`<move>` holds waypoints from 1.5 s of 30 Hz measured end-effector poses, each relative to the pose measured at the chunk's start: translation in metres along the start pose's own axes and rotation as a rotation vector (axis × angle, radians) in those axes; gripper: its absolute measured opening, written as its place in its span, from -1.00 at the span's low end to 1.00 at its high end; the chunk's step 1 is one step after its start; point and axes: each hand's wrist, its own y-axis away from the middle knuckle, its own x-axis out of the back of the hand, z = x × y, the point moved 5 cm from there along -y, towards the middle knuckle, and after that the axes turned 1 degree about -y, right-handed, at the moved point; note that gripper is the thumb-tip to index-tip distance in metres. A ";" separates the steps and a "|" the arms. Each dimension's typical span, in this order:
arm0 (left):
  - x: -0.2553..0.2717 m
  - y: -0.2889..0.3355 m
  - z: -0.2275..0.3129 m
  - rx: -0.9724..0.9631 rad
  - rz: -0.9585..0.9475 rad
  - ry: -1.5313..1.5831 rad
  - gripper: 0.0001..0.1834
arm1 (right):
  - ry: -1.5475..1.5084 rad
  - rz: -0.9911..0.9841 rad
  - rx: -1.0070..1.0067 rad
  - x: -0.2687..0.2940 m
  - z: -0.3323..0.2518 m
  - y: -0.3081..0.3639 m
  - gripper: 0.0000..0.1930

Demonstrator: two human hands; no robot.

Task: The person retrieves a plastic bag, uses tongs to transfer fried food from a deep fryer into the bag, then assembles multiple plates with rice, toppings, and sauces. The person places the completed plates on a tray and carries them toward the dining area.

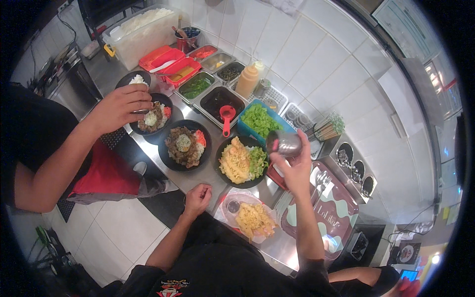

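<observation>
My right hand (298, 168) is wrapped round a steel cup (288, 144), tipped with its mouth to the left; something pinkish shows at the mouth, too blurred to tell. The cup hangs by the right side of a black bowl (218, 173) holding golden fried food (234, 162) and lettuce. My left hand (198, 199) is a loose fist at the counter's near edge, with nothing visible in it. Close to it is a lined basket (229, 200) of fried food with a small sauce cup. A black bowl of meat and rice (184, 147) stands farther left.
At left, a co-worker's hand (121, 106) holds a small metal cup above another meat bowl (161, 116). Topping pans (197, 88), a red ladle (227, 119), a blue lettuce tub (257, 119) and sauce bottles (247, 80) line the back. Patterned trays (321, 215) lie right.
</observation>
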 end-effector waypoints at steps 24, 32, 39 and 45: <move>-0.011 -0.020 0.029 -0.104 0.049 -0.332 -0.90 | -0.020 0.115 -0.314 0.036 0.098 -0.180 -0.34; -0.014 -0.022 0.032 -0.162 0.095 -0.359 -0.88 | 0.257 0.098 -0.232 0.009 0.160 -0.239 -0.24; -0.015 -0.020 0.032 -0.165 0.072 -0.432 -0.88 | 0.764 -0.121 -0.224 -0.033 0.186 -0.255 -0.15; -0.017 -0.017 0.025 -0.210 0.060 -0.470 -0.86 | 0.890 -0.291 -0.252 -0.040 0.201 -0.258 -0.28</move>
